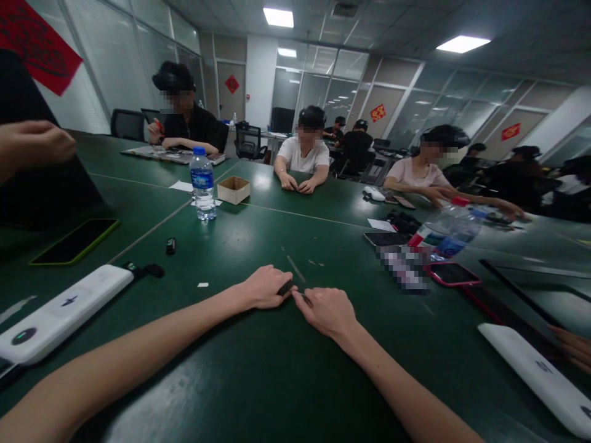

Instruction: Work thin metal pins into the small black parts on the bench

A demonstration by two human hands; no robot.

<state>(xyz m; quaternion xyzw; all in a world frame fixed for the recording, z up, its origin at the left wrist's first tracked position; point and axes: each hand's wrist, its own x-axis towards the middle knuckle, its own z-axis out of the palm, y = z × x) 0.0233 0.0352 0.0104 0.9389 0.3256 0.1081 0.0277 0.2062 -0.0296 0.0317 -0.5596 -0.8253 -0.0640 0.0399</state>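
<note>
My left hand [266, 286] is closed around a small black object [285, 287], resting on or just over the green table [258, 375]. Most of that object is hidden by the fingers, so its kind is unclear. Close beside it, my right hand [330, 311] is closed in a pinch. Between its thumb and fingers shows a thin, light sliver [301, 294], too small to name, pointing towards the black object. A small white scrap [202, 285] lies to the left of my left hand.
A water bottle [204, 187] stands beyond my hands, near an open box [233, 190]. At left are a phone [76, 242], a white device [69, 311] and a small black piece [170, 245]. Tilted bottles [450, 231], phones and another white device [535, 375] occupy the right. Several people sit around.
</note>
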